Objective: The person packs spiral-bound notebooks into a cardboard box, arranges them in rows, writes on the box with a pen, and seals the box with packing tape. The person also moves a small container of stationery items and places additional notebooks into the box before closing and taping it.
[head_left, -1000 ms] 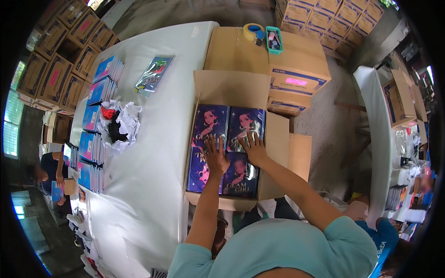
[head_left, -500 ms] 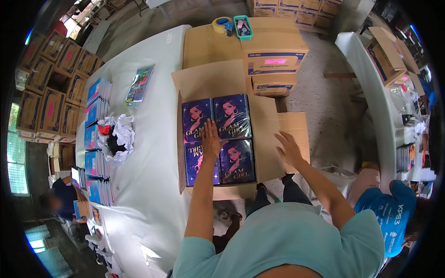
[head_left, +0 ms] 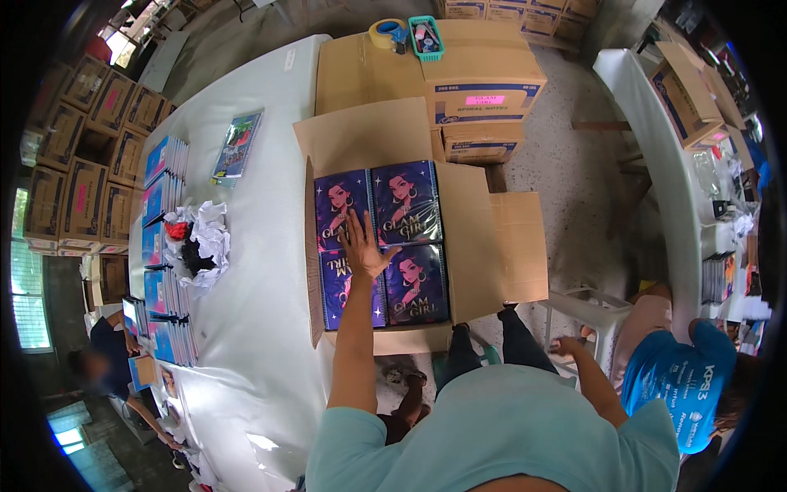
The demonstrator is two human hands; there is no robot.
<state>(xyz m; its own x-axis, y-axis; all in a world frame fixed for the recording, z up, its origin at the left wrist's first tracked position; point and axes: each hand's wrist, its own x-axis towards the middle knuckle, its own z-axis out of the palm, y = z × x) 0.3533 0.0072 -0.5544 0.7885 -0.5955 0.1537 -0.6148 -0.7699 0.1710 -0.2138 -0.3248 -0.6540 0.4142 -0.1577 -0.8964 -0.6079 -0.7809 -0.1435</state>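
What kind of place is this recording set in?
Likely a packing or storeroom space for stationery. The left hand lies on purple notebooks in an open carton, sealed cartons are stacked along the wall, and a white table holds rows of books.

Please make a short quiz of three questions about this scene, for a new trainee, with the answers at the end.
1. True or false: the person's left hand lies flat on the purple spiral notebooks inside the open brown cardboard box.
2. How many notebook covers show in the top layer of the box?
3. What stands beside the roll of yellow tape on the closed cardboard box? A) a teal plastic basket B) a red cup

Key:
1. True
2. Four
3. A
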